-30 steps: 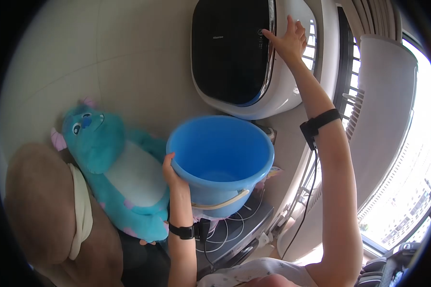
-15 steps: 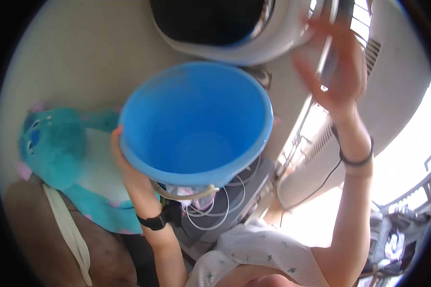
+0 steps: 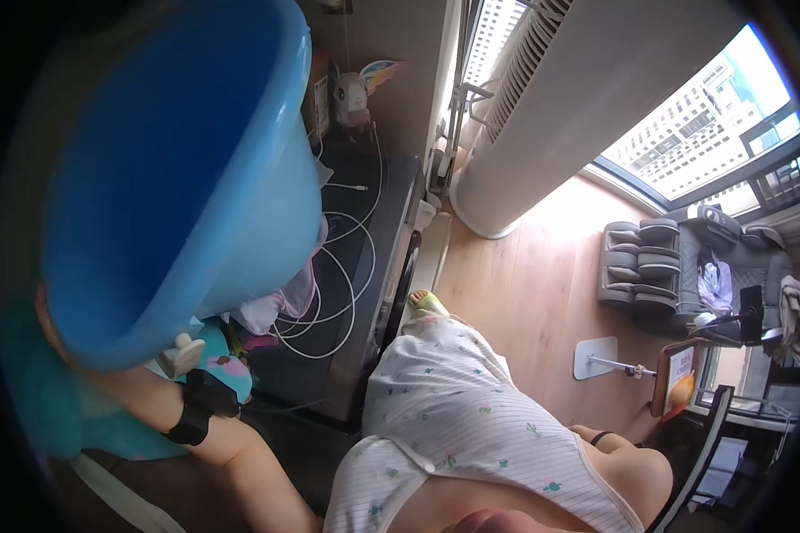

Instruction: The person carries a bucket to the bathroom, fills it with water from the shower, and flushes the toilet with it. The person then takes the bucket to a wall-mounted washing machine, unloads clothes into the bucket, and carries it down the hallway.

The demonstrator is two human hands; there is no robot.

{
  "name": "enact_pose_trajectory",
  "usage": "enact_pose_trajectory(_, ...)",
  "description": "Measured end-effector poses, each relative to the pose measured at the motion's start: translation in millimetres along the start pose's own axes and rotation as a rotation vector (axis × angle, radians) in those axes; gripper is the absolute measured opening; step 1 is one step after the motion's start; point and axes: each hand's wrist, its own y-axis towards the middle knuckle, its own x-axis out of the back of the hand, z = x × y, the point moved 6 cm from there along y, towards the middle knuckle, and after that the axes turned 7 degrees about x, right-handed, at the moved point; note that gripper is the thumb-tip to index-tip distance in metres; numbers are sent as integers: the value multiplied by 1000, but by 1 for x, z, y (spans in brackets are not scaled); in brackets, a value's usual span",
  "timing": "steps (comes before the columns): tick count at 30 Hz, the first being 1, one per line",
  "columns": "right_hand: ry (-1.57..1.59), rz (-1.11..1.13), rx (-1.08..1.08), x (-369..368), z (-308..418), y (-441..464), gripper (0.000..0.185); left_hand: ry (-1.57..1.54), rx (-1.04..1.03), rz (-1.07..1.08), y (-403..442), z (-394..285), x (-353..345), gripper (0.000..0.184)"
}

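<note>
A big blue bucket [image 3: 262, 222] fills the upper left of the view, tilted with its opening toward the left. My left hand [image 3: 53, 333] grips its lower rim, with the fingers around the edge and much of the hand hidden behind the bucket. A black band with a small box [image 3: 209, 404] sits on my left wrist. The teal plush toy [image 3: 27, 391] lies behind my left hand, mostly covered. My right hand does not show; only the bent right arm with a black band appears at the lower right.
White cables [image 3: 351, 302] lie on a dark cabinet [image 3: 329, 382] beside the bucket. A small unicorn figure [image 3: 351, 93] is at its far end. A tall white column unit [image 3: 560, 115] stands near the window. Right of it are a grey massage chair [image 3: 640, 266] and a white-based stand [image 3: 596, 358].
The view has swung right and down toward the floor and window. The bucket is now closer and more tilted, still in my left hand. My right hand has left the view.
</note>
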Motion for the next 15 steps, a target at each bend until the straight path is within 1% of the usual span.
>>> enact_pose_trajectory(2, 172, -48, 27, -21, -22, 1, 106, 6, -11, -31, -4, 1, -3, 39)
enact_pose_trajectory(5, 338, -115, 102, -37, -27, 2, 98, 27, -2, -32, -4, 6, -8, 39)
enact_pose_trajectory(10, 479, -205, 215, -43, -21, -4, 85, 43, 22, -8, -6, 18, -17, 39)
enact_pose_trajectory(15, 559, -219, 198, -55, -52, -11, 72, 47, 49, 23, -7, 29, -28, 39)
